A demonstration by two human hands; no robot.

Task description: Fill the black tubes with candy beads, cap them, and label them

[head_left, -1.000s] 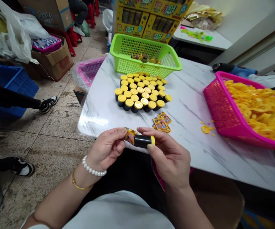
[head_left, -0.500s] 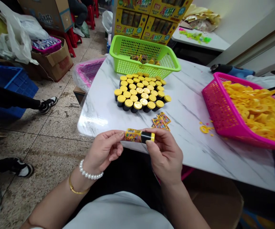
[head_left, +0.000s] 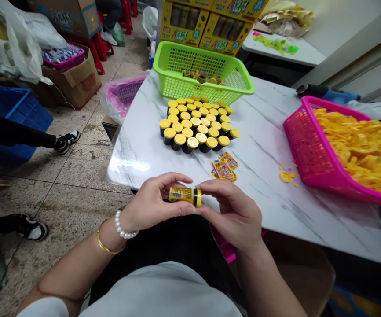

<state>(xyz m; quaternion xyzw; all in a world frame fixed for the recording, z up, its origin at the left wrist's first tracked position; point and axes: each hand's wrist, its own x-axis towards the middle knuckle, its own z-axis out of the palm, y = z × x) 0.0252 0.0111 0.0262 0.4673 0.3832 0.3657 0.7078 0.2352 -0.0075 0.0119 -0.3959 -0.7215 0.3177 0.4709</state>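
Hands, left (head_left: pixel 154 204) and right (head_left: pixel 233 213), pinching a small labelled cylindrical bottle (head_left: pixel 184 195) with yellow cap, held level just beside the glossy marble table (head_left: pixel 263 154) edge.

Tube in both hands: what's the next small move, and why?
Probably smooth the label down with the thumb of the left hand while the right hand turns the tube by its yellow cap. The label wraps the body with its barcode facing up, and both hands pinch the tube sideways above the table edge.

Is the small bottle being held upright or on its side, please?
On its side: the bottle lies horizontal between left hand and right hand, yellow cap toward the right.
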